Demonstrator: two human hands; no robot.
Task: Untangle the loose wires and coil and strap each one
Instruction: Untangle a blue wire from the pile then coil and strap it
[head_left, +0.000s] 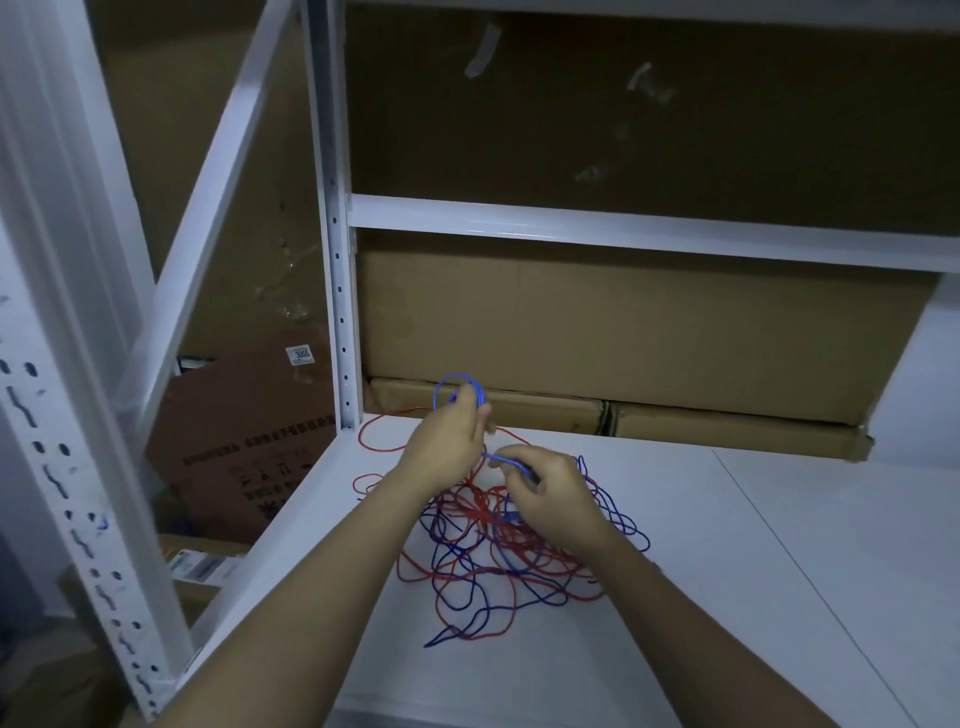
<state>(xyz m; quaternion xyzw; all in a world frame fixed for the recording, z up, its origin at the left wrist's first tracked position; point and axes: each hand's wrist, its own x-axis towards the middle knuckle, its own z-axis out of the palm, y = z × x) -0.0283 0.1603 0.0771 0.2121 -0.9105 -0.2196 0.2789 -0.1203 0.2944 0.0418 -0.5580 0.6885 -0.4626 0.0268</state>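
Observation:
A tangle of a red wire (470, 571) and a blue wire (618, 519) lies on the white shelf (727, 597). My left hand (447, 441) is raised over the far side of the tangle and grips a small blue loop (441, 384) of the blue wire. My right hand (550, 499) pinches the same blue wire a little nearer to me, with a short stretch running between the two hands. A red loop (371, 441) trails toward the shelf's upright post.
A white slotted upright (340, 312) stands just left of the tangle. Flat cardboard boxes (623, 332) fill the back of the shelf. A white crossbeam (623, 228) runs overhead. More cardboard (249, 457) lies on the floor to the left.

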